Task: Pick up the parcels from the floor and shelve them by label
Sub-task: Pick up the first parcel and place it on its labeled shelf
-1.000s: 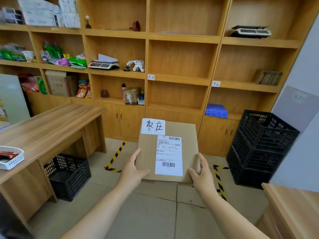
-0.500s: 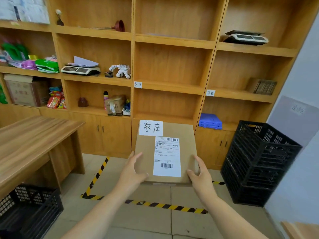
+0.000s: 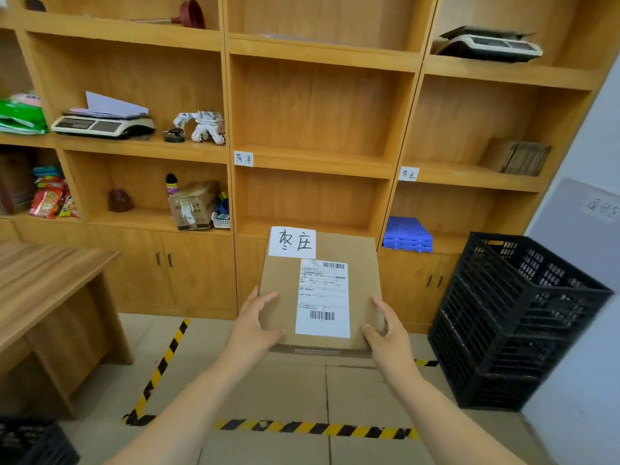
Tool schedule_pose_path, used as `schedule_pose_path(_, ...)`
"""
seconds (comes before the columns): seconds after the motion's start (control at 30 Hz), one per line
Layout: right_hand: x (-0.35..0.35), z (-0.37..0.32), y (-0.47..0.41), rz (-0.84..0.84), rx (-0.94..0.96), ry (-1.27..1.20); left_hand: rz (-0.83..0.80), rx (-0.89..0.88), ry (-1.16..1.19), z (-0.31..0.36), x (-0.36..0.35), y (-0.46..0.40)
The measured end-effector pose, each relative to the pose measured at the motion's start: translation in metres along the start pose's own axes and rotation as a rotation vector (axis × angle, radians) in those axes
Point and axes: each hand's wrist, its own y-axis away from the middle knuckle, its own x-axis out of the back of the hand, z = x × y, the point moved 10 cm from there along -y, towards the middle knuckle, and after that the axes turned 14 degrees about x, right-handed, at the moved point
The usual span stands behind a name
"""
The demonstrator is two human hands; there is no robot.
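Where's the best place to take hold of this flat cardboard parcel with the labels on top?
Take the cardboard parcel by its two side edges near the close corners, one hand from each side. It is wide, flat and held level, and such a grip leaves both labels readable. The left hand and right hand already hold it so.

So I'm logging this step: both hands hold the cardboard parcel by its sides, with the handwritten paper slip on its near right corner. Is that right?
Not quite. In the head view the left hand and the right hand do hold the cardboard parcel by its sides, but the handwritten paper slip sits at its far left corner, away from the hands, above the printed shipping label.
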Motion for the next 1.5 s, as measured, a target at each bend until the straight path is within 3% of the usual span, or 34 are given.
schedule_pose_path(0.57,-0.011,0.065,-0.271,-0.081,0.098,0.012,0.097,0.012,0.100,0.073,-0.060,-0.228)
schedule_pose_path(0.93,-0.074,0.097,-0.392,-0.086,0.078,-0.009,0.078,0.043,0.124,0.069,-0.051,-0.373)
schedule_pose_path(1.3,-0.171,0.114,-0.531,-0.049,0.069,-0.019,0.064,0.009,0.130,0.074,0.002,-0.542)
schedule_pose_path(1.5,-0.185,0.142,-0.573,0.007,0.010,-0.022,0.002,0.025,0.140,0.071,-0.013,-0.606)
